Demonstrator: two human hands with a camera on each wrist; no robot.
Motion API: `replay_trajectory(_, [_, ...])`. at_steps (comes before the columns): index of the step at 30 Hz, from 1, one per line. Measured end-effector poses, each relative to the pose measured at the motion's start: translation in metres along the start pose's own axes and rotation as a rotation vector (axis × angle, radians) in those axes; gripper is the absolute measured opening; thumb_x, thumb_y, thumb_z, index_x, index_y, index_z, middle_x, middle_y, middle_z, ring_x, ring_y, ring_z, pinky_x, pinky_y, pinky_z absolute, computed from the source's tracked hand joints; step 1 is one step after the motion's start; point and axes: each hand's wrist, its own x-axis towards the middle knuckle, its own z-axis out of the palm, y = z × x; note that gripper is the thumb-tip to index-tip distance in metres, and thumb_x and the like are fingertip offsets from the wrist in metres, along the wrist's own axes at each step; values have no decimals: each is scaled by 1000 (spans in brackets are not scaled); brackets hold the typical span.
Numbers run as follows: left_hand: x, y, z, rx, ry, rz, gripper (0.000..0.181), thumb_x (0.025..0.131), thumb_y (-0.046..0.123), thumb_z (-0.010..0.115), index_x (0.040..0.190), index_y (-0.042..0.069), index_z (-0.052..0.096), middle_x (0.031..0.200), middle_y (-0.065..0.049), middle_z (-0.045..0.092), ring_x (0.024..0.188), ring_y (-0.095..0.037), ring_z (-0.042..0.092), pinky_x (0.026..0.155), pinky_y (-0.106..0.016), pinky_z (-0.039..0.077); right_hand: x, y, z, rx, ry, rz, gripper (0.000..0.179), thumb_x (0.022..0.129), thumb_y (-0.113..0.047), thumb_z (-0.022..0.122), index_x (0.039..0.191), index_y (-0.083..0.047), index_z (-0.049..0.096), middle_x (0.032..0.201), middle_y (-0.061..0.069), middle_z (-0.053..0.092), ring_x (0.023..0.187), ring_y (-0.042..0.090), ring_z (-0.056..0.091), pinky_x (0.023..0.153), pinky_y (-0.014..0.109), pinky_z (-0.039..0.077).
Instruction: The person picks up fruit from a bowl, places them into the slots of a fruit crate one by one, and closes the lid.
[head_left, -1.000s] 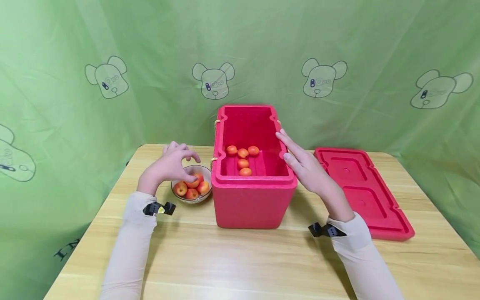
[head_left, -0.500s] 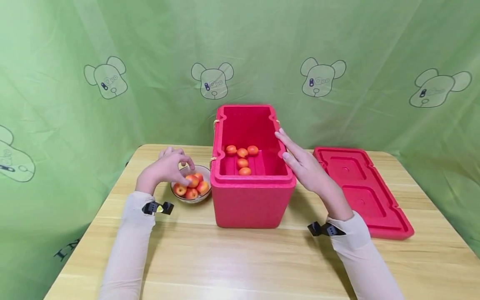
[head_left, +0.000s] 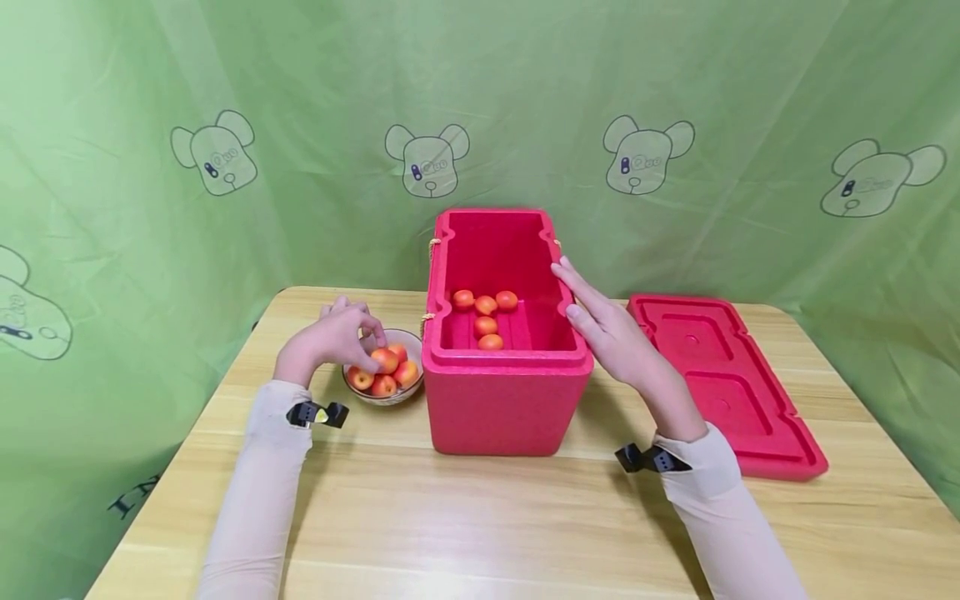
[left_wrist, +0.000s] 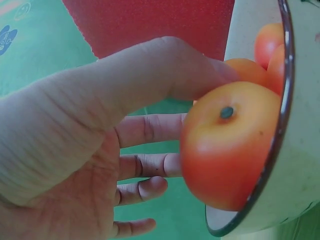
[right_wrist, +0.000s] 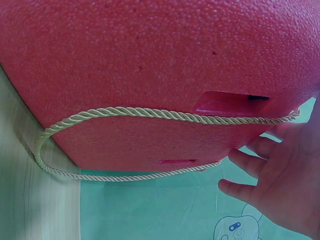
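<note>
At the left, a small bowl (head_left: 411, 342) with a dark rim holds several red-and-yellow apples. My left hand (head_left: 330, 340) reaches over its near-left side, thumb and index finger curled round the top apple (head_left: 386, 360). In the left wrist view the thumb lies on that orange apple (left_wrist: 245, 69), partly hidden behind a nearer apple (left_wrist: 230, 145) with a dark stem. My right hand (head_left: 611, 337) rests with straight fingers on the right rim of the red box (head_left: 506, 417). Several orange-red fruits (head_left: 486, 327) lie on the box's floor.
A red lid (head_left: 727, 383) lies flat on the wooden table (head_left: 450, 533) to the right of the box. Twisted cord handles, one seen as a rope loop (right_wrist: 125, 111) in the right wrist view, hang on the box's sides. A green curtain (head_left: 517, 100) surrounds the table.
The left hand has come slightly down and left onto the top apple, and its fingers have closed in round it. The right hand stays on the box rim.
</note>
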Motion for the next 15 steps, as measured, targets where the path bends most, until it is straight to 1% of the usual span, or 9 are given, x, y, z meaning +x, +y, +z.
replay_trajectory(3, [0,1,0,1,-8,-8,24,68,24,87,88,19,75,111,-9,59,109,-30,36,92,-46,27,0,0,0,-1,1,0,60,106,-29,47,162,-32,25,171,4,19,156,28,26,116,64,32])
replay_trajectory(10, [2,0,1,8,-17,-1,22,68,23,86,86,18,74,106,-8,57,106,-30,36,90,-46,27,0,0,0,2,-2,2,60,106,-30,47,162,-32,24,171,-1,17,156,28,26,115,65,34])
replay_trajectory(15, [0,1,1,3,-6,-3,21,67,23,85,84,18,74,107,-7,57,106,-30,37,91,-45,28,0,1,0,9,0,-4,60,106,-29,47,162,-32,25,171,0,18,156,28,26,114,64,34])
